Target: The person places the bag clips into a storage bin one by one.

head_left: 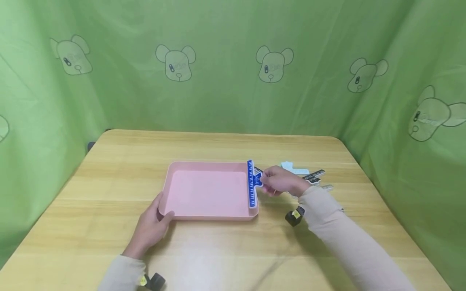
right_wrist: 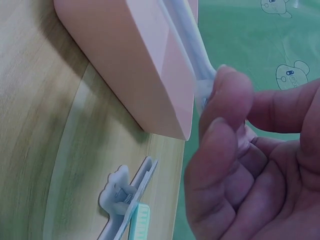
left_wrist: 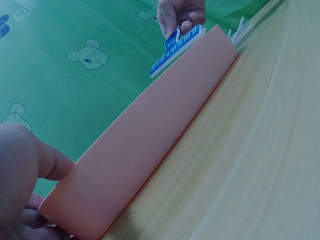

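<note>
A shallow pink tray (head_left: 207, 192) sits on the wooden table. My left hand (head_left: 151, 224) grips its front left corner, thumb over the rim and fingers around the outside in the left wrist view. My right hand (head_left: 278, 180) pinches a blue sheet-music clip (head_left: 251, 184) with a piano-key pattern by its handle, between thumb and fingers. The clip's long bar overlaps the tray's right rim in the head view; in the left wrist view the same blue clip (left_wrist: 176, 49) shows just above the far end of the wall. Curled fingers hide most of its handle in the right wrist view.
Right of the tray, partly behind my right hand, lie several more clips, among them a black clip (head_left: 313, 177) and a light teal clip (head_left: 295, 168). A white clip (right_wrist: 127, 192) with a spring shows near the tray. Green curtains (head_left: 225, 101) surround the table (head_left: 204, 254).
</note>
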Available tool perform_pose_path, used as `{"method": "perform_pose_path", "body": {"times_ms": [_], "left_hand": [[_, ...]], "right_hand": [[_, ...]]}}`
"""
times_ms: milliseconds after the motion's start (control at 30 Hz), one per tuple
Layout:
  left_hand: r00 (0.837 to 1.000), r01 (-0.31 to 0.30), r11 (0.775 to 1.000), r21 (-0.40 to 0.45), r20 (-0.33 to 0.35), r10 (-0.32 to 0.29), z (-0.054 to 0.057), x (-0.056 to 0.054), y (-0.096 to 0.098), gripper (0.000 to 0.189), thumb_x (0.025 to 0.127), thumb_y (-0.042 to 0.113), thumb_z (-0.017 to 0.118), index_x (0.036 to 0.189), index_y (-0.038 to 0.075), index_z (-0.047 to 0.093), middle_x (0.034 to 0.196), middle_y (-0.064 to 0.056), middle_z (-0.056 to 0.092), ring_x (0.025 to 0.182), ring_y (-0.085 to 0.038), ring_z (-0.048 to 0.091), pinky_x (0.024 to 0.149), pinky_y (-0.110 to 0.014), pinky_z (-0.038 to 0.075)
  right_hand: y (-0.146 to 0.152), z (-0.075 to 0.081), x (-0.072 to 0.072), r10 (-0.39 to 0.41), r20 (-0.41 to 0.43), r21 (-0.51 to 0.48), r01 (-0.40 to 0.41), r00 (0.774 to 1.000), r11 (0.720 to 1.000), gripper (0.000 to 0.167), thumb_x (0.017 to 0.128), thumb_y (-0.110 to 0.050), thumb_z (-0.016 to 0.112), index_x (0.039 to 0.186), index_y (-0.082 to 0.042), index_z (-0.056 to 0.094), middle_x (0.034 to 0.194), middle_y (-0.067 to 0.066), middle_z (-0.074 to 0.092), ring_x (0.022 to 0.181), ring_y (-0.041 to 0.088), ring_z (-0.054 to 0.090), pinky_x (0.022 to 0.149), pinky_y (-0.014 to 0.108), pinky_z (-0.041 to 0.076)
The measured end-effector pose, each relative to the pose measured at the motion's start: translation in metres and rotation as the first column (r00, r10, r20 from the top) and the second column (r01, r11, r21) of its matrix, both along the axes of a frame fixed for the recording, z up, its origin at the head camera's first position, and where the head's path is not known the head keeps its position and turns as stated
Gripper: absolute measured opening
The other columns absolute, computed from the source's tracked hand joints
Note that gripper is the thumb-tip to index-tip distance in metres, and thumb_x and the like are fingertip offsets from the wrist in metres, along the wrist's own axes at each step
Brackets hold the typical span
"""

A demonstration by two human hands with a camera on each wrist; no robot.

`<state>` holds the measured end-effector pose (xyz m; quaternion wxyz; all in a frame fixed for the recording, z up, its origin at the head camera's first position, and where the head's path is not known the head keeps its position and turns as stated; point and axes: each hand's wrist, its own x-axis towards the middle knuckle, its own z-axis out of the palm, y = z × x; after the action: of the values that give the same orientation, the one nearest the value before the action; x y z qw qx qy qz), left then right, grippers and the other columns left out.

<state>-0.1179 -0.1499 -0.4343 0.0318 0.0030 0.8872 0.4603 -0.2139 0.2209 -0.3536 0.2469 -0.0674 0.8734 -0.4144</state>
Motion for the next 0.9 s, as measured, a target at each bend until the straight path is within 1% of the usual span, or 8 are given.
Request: {"method": "perform_pose_path", "body": {"times_ms": [200, 267, 467, 600, 900], "left_hand": [[1.000, -0.001, 1.000, 0.000, -0.003, 0.001, 0.000, -0.001, 0.000, 0.073, 0.096, 0.018, 0.056, 0.153, -0.003, 0.014, 0.155, -0.026, 0.022, 0.141, -0.041, 0.023, 0.116, -0.050, 0.019], [1.000, -0.001, 1.000, 0.000, 0.002, 0.001, 0.001, -0.001, 0.000, 0.073, 0.096, 0.018, 0.056, 0.153, -0.002, 0.014, 0.155, -0.025, 0.021, 0.141, -0.040, 0.023, 0.116, -0.050, 0.019], [1.000, -0.005, 1.000, -0.005, -0.014, 0.005, 0.001, -0.001, -0.001, 0.073, 0.096, 0.017, 0.056, 0.153, -0.004, 0.015, 0.154, -0.027, 0.023, 0.140, -0.042, 0.024, 0.115, -0.051, 0.020], [1.000, -0.002, 1.000, -0.005, -0.016, 0.002, 0.000, 0.000, 0.000, 0.073, 0.096, 0.018, 0.057, 0.153, -0.003, 0.016, 0.154, -0.027, 0.023, 0.140, -0.042, 0.025, 0.115, -0.051, 0.021], [1.000, 0.002, 1.000, -0.013, -0.016, -0.003, -0.002, -0.001, -0.001, 0.074, 0.096, 0.020, 0.057, 0.153, -0.003, 0.016, 0.154, -0.026, 0.023, 0.140, -0.042, 0.024, 0.115, -0.051, 0.020]], "right_hand": [[-0.001, -0.001, -0.002, -0.003, 0.002, 0.006, 0.003, 1.000, 1.000, 0.022, 0.101, -0.011, 0.044, 0.091, 0.003, 0.057, 0.084, 0.018, 0.065, 0.064, 0.018, 0.059, 0.061, 0.030, 0.055], [-0.002, -0.001, -0.002, 0.007, -0.002, 0.008, -0.007, 1.000, 1.000, 0.022, 0.101, -0.011, 0.044, 0.092, 0.003, 0.057, 0.083, 0.017, 0.065, 0.064, 0.018, 0.059, 0.061, 0.031, 0.055], [-0.005, -0.001, -0.003, 0.028, -0.006, 0.019, -0.028, 1.000, 0.999, 0.021, 0.100, -0.012, 0.045, 0.094, 0.003, 0.059, 0.079, 0.014, 0.064, 0.064, 0.018, 0.058, 0.062, 0.032, 0.055], [-0.007, -0.002, -0.004, 0.027, -0.006, 0.032, -0.027, 1.000, 0.999, 0.021, 0.100, -0.011, 0.045, 0.095, 0.004, 0.059, 0.077, 0.012, 0.064, 0.064, 0.017, 0.058, 0.062, 0.032, 0.055], [-0.011, -0.004, -0.006, 0.021, -0.005, 0.056, -0.021, 1.000, 0.998, 0.022, 0.100, -0.011, 0.045, 0.095, 0.005, 0.059, 0.076, 0.010, 0.064, 0.061, 0.016, 0.058, 0.056, 0.026, 0.052]]}}
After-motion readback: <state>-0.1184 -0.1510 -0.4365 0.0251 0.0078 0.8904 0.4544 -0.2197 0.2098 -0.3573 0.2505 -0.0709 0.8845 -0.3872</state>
